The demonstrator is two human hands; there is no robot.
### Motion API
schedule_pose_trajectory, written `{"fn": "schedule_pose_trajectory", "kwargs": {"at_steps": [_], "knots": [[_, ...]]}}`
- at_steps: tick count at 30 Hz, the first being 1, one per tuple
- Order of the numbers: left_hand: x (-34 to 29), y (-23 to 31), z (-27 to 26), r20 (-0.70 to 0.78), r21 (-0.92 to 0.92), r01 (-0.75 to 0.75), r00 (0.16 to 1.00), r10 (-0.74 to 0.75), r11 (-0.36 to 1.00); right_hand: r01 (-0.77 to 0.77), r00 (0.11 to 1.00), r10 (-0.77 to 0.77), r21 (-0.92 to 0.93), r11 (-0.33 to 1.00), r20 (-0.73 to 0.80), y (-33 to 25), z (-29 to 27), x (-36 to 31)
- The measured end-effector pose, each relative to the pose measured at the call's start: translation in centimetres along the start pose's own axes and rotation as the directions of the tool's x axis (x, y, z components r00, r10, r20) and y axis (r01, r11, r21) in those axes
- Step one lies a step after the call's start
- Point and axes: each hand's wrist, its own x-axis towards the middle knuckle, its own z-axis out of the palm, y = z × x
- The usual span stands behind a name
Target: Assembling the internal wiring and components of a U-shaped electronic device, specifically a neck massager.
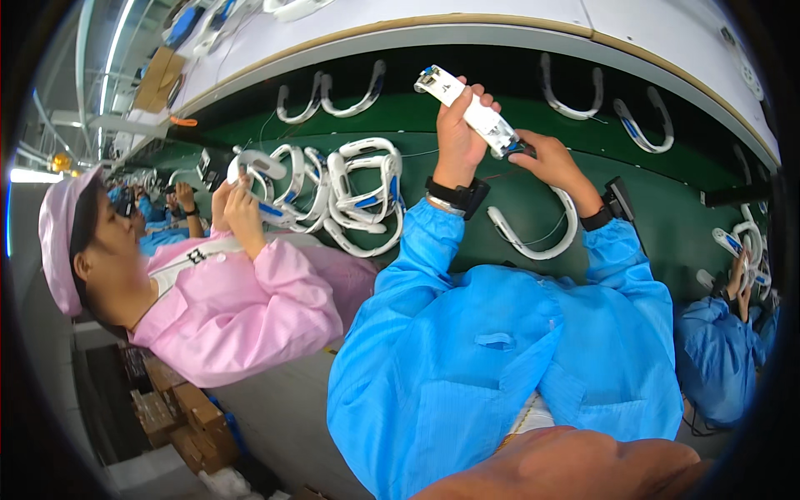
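Over the green bench, a long white plastic housing [479, 117] is held up at a slant. Small electronic parts show at both its ends. My left hand [460, 137] wraps round its middle, with fingertips showing past the far edge. At its lower right end, my right hand [554, 164] pinches close to a small dark part [522, 150]; whether that part belongs to the housing I cannot tell. Below my hands, a white U-shaped band [533, 252] lies on the bench, its right arm partly behind my right wrist. Black straps circle both my wrists.
Several white looped bands [367, 196] lie in a cluster to the left. Beside them a co-worker in pink [242, 308] handles a white piece. More U-shaped bands [575, 112] sit beneath the white shelf [500, 27]. Another worker in blue [717, 350] is at the right.
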Motion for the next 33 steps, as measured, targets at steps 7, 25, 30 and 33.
{"fn": "schedule_pose_trajectory", "kwargs": {"at_steps": [7,25,30,33], "knots": [[-1.0,1.8,0.3,-0.072,-0.031,-0.063,0.996,0.061,0.998,-0.300,0.938,0.185,0.424,0.854,0.292,-0.9,2.2,0.2],[-2.4,0.5,-1.2,-0.075,0.399,0.014,0.997,0.018,0.917,-0.043,0.988,-0.133,0.965,0.257,0.079,-5.3,-9.8,-3.7],[-4.5,-0.8,0.2,-0.050,0.395,0.156,0.988,-0.149,0.905,0.129,0.992,-0.044,0.905,0.406,-0.122,-4.8,-10.1,-3.4],[-5.1,-1.4,0.8,-0.077,0.315,0.195,0.981,-0.179,0.929,0.164,0.937,0.050,0.565,0.809,-0.345,-4.4,-10.1,-3.5]]}}
